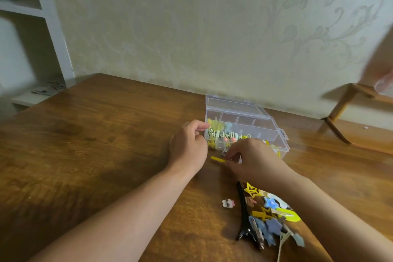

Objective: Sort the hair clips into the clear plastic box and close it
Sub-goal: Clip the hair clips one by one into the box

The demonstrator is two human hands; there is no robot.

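The clear plastic box (270, 126) stands open on the wooden table (95, 134), its lid tipped back toward the wall, with several yellow, blue and pink clips in its front compartments. My left hand (188, 147) rests against the box's left front corner, fingers curled at the rim. My right hand (255, 157) pinches a flat yellow hair clip (218, 159) just in front of the box. A pile of loose hair clips (270, 212) lies near my right forearm: a long black clip (244, 215), yellow stars, blue stars and a small white charm (228, 203).
A wallpapered wall runs right behind the box. White shelving (49, 34) stands at the far left, and a wooden frame (344, 110) sits at the far right. Bare tabletop stretches to the left of my arms.
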